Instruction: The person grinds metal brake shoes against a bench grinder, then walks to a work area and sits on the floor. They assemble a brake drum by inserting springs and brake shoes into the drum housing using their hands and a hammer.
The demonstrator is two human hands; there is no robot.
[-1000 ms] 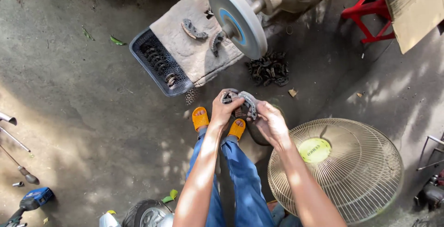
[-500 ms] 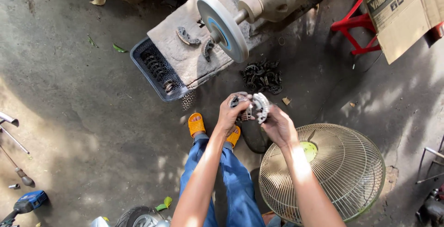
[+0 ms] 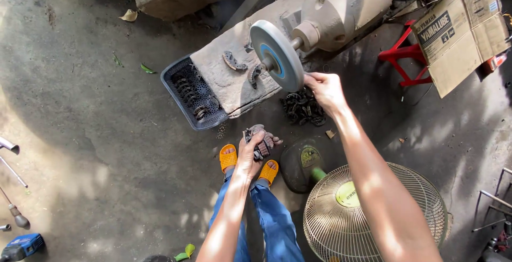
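brake shoes in the left hand, right hand at the grinding wheel

left hand [image 3: 250,152] out over the knees, fingers clamped around a pair of grey brake shoes [image 3: 262,138], held just above the orange sandals [image 3: 228,158] and the concrete floor [image 3: 106,134]. right hand [image 3: 325,88] stretched forward, fingers curled and touching the lower edge of the grey grinding wheel [image 3: 276,55] with its blue centre; closed on nothing that can be made out, and whether pinching the rim or only resting against it cannot be told. wheel mounted on the shaft of a beige bench grinder [image 3: 346,11]. two more brake shoes [image 3: 242,65] lying on the dusty slab [image 3: 224,80] beside the wheel. dark plastic basket [image 3: 184,99] of worn parts poking out from under that slab on the left. heap of dark metal parts [image 3: 303,107] on the ground just below the right hand. standing fan [image 3: 373,214] with a wire cage and green base at lower right, near the blue jeans [image 3: 272,224]. red stool [image 3: 400,59] and cardboard box [image 3: 461,30] at upper right.
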